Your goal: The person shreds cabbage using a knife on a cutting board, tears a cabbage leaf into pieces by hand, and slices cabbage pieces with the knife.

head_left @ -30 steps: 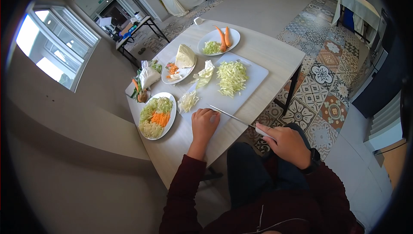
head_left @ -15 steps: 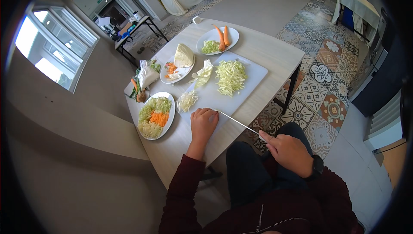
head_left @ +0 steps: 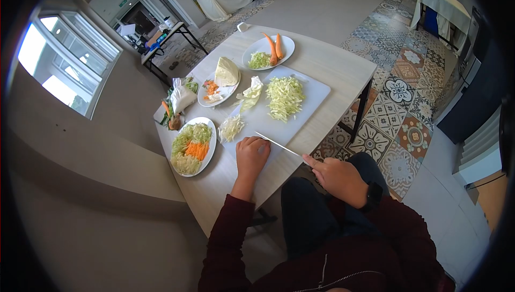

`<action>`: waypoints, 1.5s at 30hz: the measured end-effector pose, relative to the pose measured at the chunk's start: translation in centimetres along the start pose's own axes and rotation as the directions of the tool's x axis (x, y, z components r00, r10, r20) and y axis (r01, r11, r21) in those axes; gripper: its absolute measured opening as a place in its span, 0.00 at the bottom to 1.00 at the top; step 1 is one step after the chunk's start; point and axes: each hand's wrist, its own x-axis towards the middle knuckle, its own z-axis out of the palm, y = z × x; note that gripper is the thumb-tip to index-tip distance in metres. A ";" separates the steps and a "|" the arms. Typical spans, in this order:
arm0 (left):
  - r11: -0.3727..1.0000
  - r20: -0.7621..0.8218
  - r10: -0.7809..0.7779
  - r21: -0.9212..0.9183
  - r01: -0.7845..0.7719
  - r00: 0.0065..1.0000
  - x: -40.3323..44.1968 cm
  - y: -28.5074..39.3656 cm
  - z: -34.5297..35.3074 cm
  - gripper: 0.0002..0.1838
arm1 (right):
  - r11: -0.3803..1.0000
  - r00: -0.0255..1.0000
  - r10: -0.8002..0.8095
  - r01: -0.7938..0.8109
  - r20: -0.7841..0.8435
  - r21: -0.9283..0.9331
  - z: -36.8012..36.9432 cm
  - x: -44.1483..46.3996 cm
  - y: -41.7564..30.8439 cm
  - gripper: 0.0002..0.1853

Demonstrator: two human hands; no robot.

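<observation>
Here, my right hand (head_left: 339, 180) grips a knife (head_left: 281, 146), fingers wrapped round its handle, the blade crossing the cutting board's (head_left: 315, 104) right edge. My left hand (head_left: 252, 157) rests at the near end, fingers curled together; I cannot tell whether they pinch anything. Shredded cabbage (head_left: 284, 98) heaps toward the far end; carrots (head_left: 279, 47) lie plated near the table's (head_left: 346, 69) far edge.

My right hand (head_left: 337, 178) holds a knife (head_left: 279, 144), tip toward ten o'clock — shredded cabbage (head_left: 285, 98) lies at one o'clock from my curled left hand (head_left: 251, 157).
</observation>
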 end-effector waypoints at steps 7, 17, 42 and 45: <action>0.999 0.004 -0.033 0.040 0.032 0.999 0.0 0.0 -0.2 0.03 | 0.998 0.999 -0.023 0.021 -0.037 -0.058 -0.3 0.4 -0.3 0.23; 1.000 -0.023 0.007 -0.019 -0.007 1.000 0.0 0.2 -0.3 0.03 | 0.999 0.998 0.041 -0.041 -0.038 -0.019 -1.1 0.4 0.1 0.23; 1.000 -0.020 -0.007 0.013 0.007 1.000 0.0 0.1 -0.2 0.02 | 0.997 0.998 0.057 -0.055 0.022 -0.052 -3.0 -2.7 -1.1 0.22; 1.000 -0.025 -0.006 0.010 0.006 1.000 0.0 0.1 -0.2 0.02 | 0.997 0.997 0.072 -0.070 0.039 -0.034 -3.8 -3.2 -1.5 0.22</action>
